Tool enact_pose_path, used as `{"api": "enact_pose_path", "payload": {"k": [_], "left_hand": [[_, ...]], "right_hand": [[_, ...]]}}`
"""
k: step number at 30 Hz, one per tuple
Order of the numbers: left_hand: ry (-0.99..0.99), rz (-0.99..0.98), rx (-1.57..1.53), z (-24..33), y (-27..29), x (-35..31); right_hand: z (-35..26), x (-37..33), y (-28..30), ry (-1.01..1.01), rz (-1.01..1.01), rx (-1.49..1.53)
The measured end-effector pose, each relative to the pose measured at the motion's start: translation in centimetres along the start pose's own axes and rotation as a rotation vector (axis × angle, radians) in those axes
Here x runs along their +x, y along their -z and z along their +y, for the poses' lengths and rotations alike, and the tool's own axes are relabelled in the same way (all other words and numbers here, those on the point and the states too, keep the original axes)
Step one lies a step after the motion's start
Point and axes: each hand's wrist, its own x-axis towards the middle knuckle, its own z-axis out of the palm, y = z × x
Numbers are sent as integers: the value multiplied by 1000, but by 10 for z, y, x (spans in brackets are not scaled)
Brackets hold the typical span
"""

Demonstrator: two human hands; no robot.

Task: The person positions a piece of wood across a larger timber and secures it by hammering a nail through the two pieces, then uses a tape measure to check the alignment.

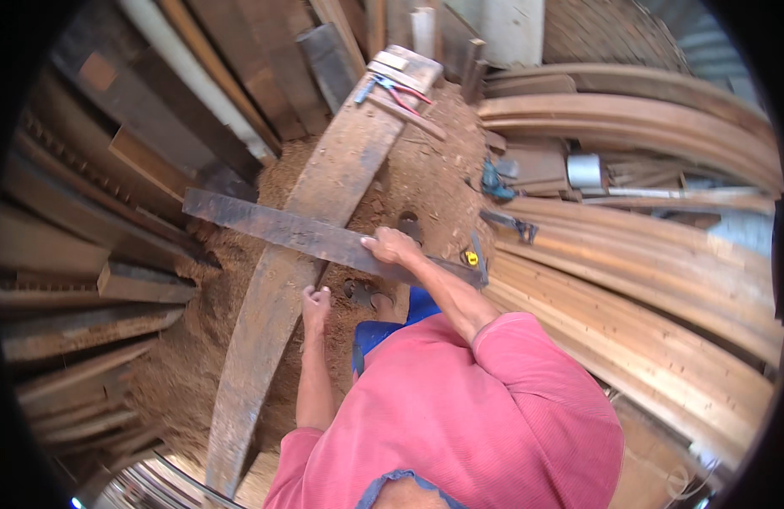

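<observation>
A: Where is the dark board (324, 242), and what carries it?
B: It lies crosswise over the narrow timber tabletop (333, 174), overhanging on both sides. Its left end reaches out past the tabletop's edge; its right end sits beneath your right forearm, near the yellow tape measure (470, 258).

A: And the hands?
B: Your right hand (394, 247) grips the board to the right of the tabletop, thumb on the upper face. Your left hand (316, 299) is at the tabletop's right edge, on your side of the board and apart from it. Its fingers look bent, but you can't tell from here whether it is closed or holds anything.

A: How will the board handle?
B: Expect it to be stiff and fairly heavy for its width, long enough to tip or swing if you hold it at one end. The scuffed, dusty face may slip a little under your fingers, and its edges could be splintery.

A: Where is the best hold?
B: Probably by its two long edges, with your hands spread either side of the tabletop. The red-handled pliers (383, 82) lie well apart, at the tabletop's far end.
</observation>
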Motion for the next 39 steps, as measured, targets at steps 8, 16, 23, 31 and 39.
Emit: {"api": "enact_pose_path", "payload": {"k": [8, 16, 23, 31, 39], "left_hand": [[-255, 363, 263, 88, -12, 72], [-32, 732, 644, 109, -57, 102], [-340, 788, 981, 93, -72, 119], [-232, 738, 732, 102, -65, 105], [-209, 735, 600, 97, -51, 105]], "right_hand": [[38, -8, -45, 18, 68, 297], [140, 29, -69, 135, 147, 497], [455, 93, -96, -188, 460, 402], [619, 136, -134, -743, 196, 475], [678, 211, -237, -706, 303, 686]]}}
